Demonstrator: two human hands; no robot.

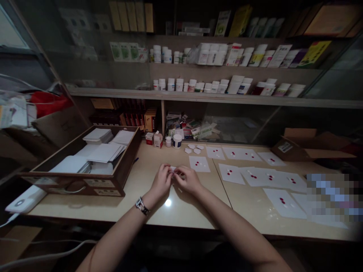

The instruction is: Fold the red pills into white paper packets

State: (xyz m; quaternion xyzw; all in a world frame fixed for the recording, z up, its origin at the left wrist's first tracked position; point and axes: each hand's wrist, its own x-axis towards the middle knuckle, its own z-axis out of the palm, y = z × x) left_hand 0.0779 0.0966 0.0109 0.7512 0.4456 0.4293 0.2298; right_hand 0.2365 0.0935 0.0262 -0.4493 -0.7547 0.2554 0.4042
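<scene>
My left hand (pixel 162 180) and my right hand (pixel 187 180) meet above the counter, fingers of both closed on a small white piece of paper (pixel 172 169). Most of that paper is hidden by the fingers. Just beyond my right hand lies a white paper sheet (pixel 202 168) with red and white pills on it. Behind it sit several small folded paper packets (pixel 194 148). To the right, more paper sheets (pixel 235 179) lie in rows, each with a few red and white pills (pixel 229 172).
A wooden drawer (pixel 119 185) holding stacks of white paper (pixel 98 135) stands at the left. Small medicine boxes (pixel 158 140) and a white jar (pixel 177 142) line the back. An opened cardboard box (pixel 289 149) is at the right. Shelves (pixel 198 97) of bottles rise behind. A pen (pixel 136 160) lies beside the drawer.
</scene>
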